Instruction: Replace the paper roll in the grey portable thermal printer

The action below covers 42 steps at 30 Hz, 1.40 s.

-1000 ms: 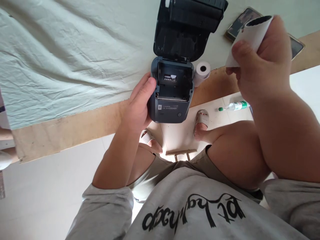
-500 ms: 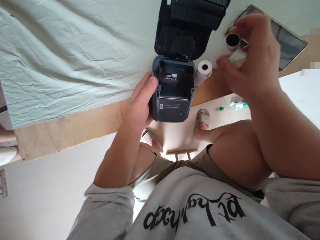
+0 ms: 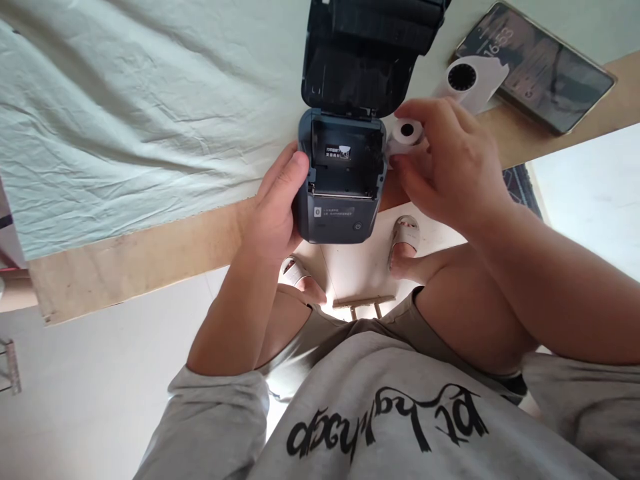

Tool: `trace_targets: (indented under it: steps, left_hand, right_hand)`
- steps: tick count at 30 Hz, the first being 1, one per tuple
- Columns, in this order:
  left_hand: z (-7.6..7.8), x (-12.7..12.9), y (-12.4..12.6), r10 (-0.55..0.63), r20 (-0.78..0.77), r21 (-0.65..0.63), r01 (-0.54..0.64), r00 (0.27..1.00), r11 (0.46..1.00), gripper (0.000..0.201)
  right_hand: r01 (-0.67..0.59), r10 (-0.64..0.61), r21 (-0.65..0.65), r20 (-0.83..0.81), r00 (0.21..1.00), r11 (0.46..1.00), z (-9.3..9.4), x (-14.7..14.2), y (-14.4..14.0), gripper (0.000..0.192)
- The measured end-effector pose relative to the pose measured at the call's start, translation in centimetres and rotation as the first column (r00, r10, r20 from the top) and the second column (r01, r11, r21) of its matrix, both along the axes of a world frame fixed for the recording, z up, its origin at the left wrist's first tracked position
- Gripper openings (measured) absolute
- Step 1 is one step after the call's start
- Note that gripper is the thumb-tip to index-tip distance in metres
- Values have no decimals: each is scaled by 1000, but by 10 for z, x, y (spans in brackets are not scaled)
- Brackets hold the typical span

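Observation:
My left hand grips the left side of a dark blue portable label printer, thumb along its edge. The printer's black lid is swung up and back, and the paper bay shows a small printed sticker inside but no roll. Just right of the printer, my right hand has thumb and index finger closed around a small white paper roll with a narrow dark core. Beyond that hand lies a second white roll with a wider black core, its loose end sticking out.
A smartphone with a lit screen lies at the table's right. Wrinkled pale green cloth covers the table, whose bare wooden edge runs along the front. Below are my sandalled feet and a wooden bar.
My right hand has let go of the wide-cored roll beside the phone, moved left and taken hold of the smaller roll. The phone screen has lit up. The printer has shifted slightly left.

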<state>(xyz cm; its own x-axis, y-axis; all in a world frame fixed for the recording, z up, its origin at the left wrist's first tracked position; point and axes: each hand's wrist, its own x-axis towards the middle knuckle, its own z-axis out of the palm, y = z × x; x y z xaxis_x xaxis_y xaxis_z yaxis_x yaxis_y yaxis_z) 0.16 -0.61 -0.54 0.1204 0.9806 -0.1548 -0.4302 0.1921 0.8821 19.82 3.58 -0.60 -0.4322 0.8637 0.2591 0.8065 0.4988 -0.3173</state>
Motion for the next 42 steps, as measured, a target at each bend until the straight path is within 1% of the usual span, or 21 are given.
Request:
trace_targets:
  steps: [3, 5, 8, 10, 12, 15, 17, 18, 19, 21, 23, 25, 27, 29, 31, 34, 36, 38, 40, 41, 42]
  left_hand:
    - [3, 0, 0, -30, -22, 4, 30, 999, 1000, 35]
    - [5, 0, 0, -50, -38, -1, 50, 998, 999, 37]
    - [5, 0, 0, -70, -63, -10, 69, 996, 998, 38]
    - [4, 0, 0, -47, -62, -6, 46, 997, 999, 37]
    - [2, 0, 0, -15, -47, 5, 15, 999, 1000, 36]
    - [0, -1, -1, 1, -51, 24, 0, 999, 1000, 33]
    - [0, -2, -2, 4, -63, 26, -2, 998, 1000, 27]
    - [0, -3, -2, 5, -68, 24, -3, 998, 1000, 25]
    - [0, -3, -2, 4, -72, 24, -2, 997, 1000, 24]
    - [0, -4, -3, 4, -83, 41, 0, 997, 999, 22]
    - [0, -4, -2, 4, -93, 75, 3, 996, 997, 19]
    - [0, -4, -3, 6, -85, 99, 2, 996, 995, 18]
    - [0, -3, -3, 10, -69, 97, -3, 998, 995, 21]
    - [0, -2, -4, 5, -47, 86, -1, 999, 996, 23]
    - [0, -2, -4, 0, -31, 86, 3, 1000, 996, 23]
    - [-1, -3, -3, -9, -14, 114, 11, 1000, 993, 24]
    - [-3, -5, -2, -20, -7, 139, 21, 1000, 990, 33]
    - [-6, -6, -1, -27, -26, 158, 30, 999, 987, 48]
    - [-9, -8, -1, -16, -72, 165, 28, 997, 986, 60]
    - [-10, -9, -1, -14, -94, 169, 30, 995, 985, 63]
    - [-11, -9, -1, -19, -111, 171, 38, 994, 985, 66]
  right_hand:
    - [-51, 50, -13, -60, 997, 999, 1, 1, -2, 48]
    - [-78, 77, -3, -91, 993, 997, 1, 1, -4, 45]
    - [-70, 72, 21, -115, 991, 997, -2, 1, -6, 39]
    - [-61, 62, 17, -123, 990, 998, -4, 2, -5, 38]
    - [-64, 66, 21, -157, 985, 998, -4, 5, -3, 43]
    - [-43, 63, 66, -340, 938, 997, 1, 8, 2, 53]
    - [-35, 95, 135, -471, 877, 990, 7, 6, 1, 52]
    - [-34, 124, 184, -504, 855, 982, 11, 4, 0, 49]
    - [-46, 161, 232, -506, 847, 972, 14, 0, -3, 46]
    - [-106, 236, 301, -439, 867, 948, 20, -9, -10, 42]
    - [-167, 274, 313, -339, 900, 935, 25, -19, -16, 39]
    - [-160, 232, 274, -253, 939, 948, 27, -27, -19, 31]
    - [-93, 135, 212, -193, 972, 973, 27, -32, -18, 22]
    - [-62, 88, 167, -149, 985, 984, 25, -34, -14, 17]
    - [-69, 97, 171, -157, 983, 983, 23, -35, -11, 11]
    - [-99, 163, 276, -221, 961, 956, 21, -37, -14, 11]
    - [-168, 251, 328, -230, 940, 930, 20, -37, -19, 7]
    - [-258, 336, 333, -206, 919, 907, 18, -37, -24, 3]
    - [-334, 406, 319, -195, 893, 887, 16, -34, -25, 4]
    - [-343, 423, 325, -219, 879, 881, 16, -32, -25, 8]
    - [-321, 419, 341, -268, 868, 883, 17, -30, -23, 11]
